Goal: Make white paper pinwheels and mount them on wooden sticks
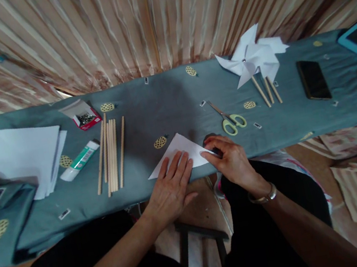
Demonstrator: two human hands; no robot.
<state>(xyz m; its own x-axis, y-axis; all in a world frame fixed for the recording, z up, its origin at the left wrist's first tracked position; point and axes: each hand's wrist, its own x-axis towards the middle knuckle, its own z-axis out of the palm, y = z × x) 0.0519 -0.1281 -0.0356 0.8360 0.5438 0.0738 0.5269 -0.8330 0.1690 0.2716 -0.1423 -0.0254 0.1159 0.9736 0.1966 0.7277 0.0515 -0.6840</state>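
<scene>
**Q:** Where's the paper?

**A:** Folded white paper triangle [193,150], lower centre of the frame, flat at the near edge of the bench [159,102]. Its peak points up the frame, long side toward me.

**Q:** Your left grip [170,192]?

**A:** Palm down, fingers laid out straight across the triangle's left half. Thumb apart, below the paper's edge. I'm clamped on nothing there.

**Q:** And the right grip [233,160]?

**A:** Fingers curled, thumb at the triangle's right corner. Something dark shows beside my fingertips; I can't make out whether I'm clamped on it, on the paper, or neither. Metal bracelet [264,197] on that wrist.

**Q:** Nearby?

**A:** Green-handled scissors [226,117] just above my right grip, blades toward the upper left. Left of centre: wooden dowels [113,156] side by side, a green-and-white glue stick [81,160], an open red-and-white box [89,121] of small metal pieces.

**Q:** Further out?

**A:** Stacked white sheets [26,153], far left. Upper right: white paper pinwheels [252,60] on sticks, then a dark phone [314,79].
</scene>
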